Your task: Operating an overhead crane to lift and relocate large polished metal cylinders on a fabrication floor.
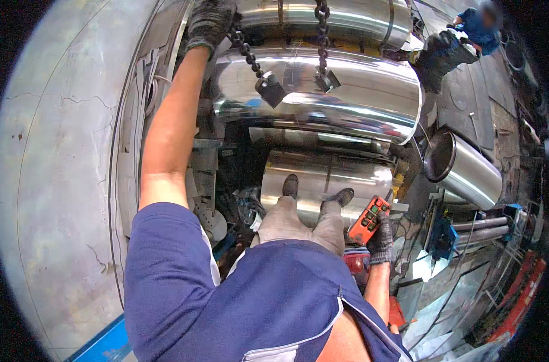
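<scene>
My raised left hand (211,25), in a dark glove, is closed at the upper left around a dark chain (248,55). A flat metal lifting hook (270,89) hangs from that chain. To its right a second chain (322,37) carries a similar hook (327,81). Both hooks hang in front of a large shiny metal coil (353,99). My gloved right hand (381,242) holds an orange remote control (369,219) with dark buttons, low at the right. My shoes rest on a nearer metal coil (328,172).
Another coil (353,21) lies at the far side. A silver roll (476,172) leans at the right, beside a blue frame (446,232) with metal bars. At the far right stands another person (476,30) near dark material. Sheet strips (135,102) line the left side.
</scene>
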Action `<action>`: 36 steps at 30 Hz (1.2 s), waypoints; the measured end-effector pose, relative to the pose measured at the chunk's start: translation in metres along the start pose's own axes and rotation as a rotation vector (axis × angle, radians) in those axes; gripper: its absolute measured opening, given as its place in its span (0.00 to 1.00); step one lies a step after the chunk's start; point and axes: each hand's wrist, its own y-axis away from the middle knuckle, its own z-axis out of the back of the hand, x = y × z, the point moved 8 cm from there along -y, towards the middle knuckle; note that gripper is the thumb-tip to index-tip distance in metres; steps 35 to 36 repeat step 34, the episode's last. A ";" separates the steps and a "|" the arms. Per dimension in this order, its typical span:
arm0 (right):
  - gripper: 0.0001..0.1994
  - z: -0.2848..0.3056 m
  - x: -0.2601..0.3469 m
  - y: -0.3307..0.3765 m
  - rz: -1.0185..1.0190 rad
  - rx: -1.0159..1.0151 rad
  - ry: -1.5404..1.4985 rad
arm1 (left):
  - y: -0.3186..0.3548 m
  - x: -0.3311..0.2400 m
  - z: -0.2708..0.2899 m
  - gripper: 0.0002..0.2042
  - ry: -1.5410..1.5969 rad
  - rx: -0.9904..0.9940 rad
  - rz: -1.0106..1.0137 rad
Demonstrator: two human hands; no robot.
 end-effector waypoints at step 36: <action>0.19 -0.139 -0.102 -0.038 -0.205 0.160 0.142 | 0.006 0.241 0.317 0.19 -0.091 -0.266 0.195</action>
